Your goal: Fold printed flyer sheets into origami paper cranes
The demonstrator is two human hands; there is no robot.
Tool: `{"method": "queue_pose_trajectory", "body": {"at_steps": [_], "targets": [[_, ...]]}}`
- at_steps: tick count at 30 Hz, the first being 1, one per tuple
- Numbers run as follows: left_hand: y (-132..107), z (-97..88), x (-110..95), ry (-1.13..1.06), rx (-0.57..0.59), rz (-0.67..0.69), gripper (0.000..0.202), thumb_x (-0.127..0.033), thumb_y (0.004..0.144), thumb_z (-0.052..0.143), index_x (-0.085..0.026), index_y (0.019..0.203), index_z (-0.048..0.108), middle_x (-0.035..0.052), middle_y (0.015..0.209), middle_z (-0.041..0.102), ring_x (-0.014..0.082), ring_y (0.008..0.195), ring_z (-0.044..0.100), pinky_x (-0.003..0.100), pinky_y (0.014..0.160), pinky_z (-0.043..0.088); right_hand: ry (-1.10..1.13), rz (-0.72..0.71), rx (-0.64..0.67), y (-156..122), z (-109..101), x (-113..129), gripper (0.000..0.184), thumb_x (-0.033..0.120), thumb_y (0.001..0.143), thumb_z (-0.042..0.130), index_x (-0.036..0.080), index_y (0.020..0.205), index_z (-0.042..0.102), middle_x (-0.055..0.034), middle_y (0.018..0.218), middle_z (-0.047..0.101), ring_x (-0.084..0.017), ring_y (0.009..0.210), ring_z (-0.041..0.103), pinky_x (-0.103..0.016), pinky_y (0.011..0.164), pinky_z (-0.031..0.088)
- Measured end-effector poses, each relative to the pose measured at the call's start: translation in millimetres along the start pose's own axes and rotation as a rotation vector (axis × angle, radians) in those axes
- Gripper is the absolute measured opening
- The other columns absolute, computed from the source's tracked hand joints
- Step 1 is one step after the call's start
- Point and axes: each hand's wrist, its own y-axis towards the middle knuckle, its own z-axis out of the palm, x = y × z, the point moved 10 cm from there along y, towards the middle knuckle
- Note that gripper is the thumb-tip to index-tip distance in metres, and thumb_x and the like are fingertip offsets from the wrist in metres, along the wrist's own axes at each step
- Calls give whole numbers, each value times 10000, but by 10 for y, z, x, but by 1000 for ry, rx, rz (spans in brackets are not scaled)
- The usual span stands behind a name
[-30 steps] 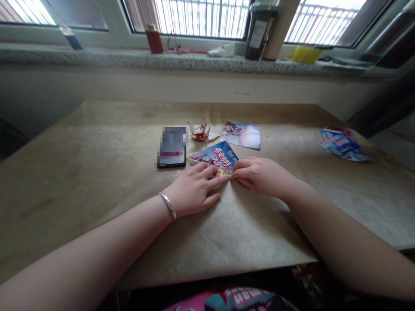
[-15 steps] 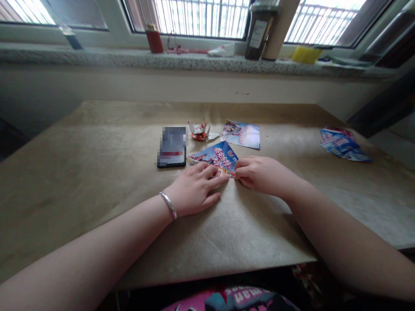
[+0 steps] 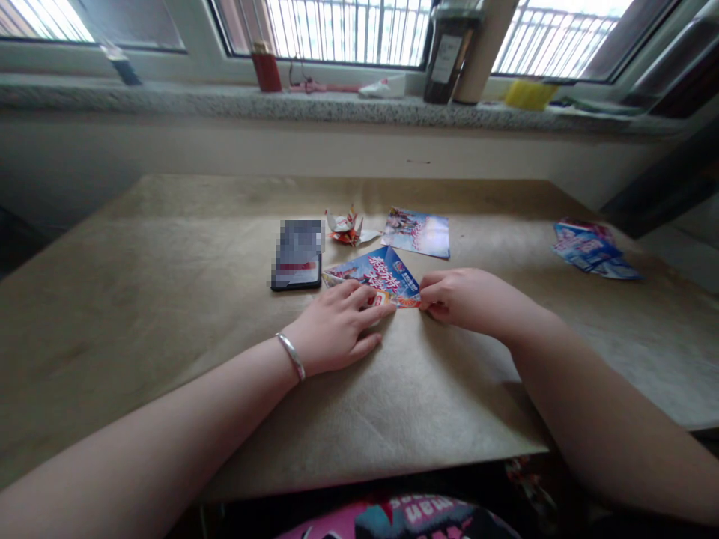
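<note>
A printed blue sheet of paper, folded into a triangle, lies on the table at the middle with its point facing away from me. My left hand rests flat across its lower left part, fingers spread. At the right corner of the triangle, the fingers of my right hand are closed on the paper's tip. Just behind the triangle sit red and white folded paper pieces, shaped like origami cranes. Part of the triangle's near edge is hidden by my left fingers.
A phone lies left of the folded paper. Behind it is another printed sheet, and several blue printed papers are piled far right. A red container, a dark jar and a yellow object stand on the windowsill.
My right hand has slid a little to the right along the paper's edge, so more of the right corner shows. My left hand stays in place.
</note>
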Motion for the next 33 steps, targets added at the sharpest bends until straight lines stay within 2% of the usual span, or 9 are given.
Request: {"method": "queue_pose_trajectory", "body": {"at_steps": [6,17,25,33], "targets": [[-6,-4,-4,-9,-11,-1,449,-420,903,425,-251,1318,457,87,1203,509,270,1123,423,425,975,369,-43,75,47,-60,-14,-111,197,125,738,551,260,695,688,35,809,681,-100,649,576,-237,509,288],[-13,16,11,-8,-12,2,447,-428,908,410,-254,1318,455,83,1211,504,266,1126,422,426,982,362,-59,83,60,-110,-26,-179,210,128,739,585,288,729,721,55,827,710,-119,716,622,-239,533,335],[-14,15,10,-5,-11,-3,447,-429,907,412,-258,1318,457,82,1222,501,269,1132,418,427,984,362,-41,48,17,-126,-13,-209,216,132,732,589,293,741,732,55,851,720,-117,733,632,-229,546,372],[-19,23,16,1,-5,-5,451,-429,908,408,-258,1323,450,83,1219,501,268,1126,422,428,986,361,-24,97,38,-151,-20,-296,187,172,739,582,296,751,721,67,844,717,-122,729,631,-241,560,367]]}}
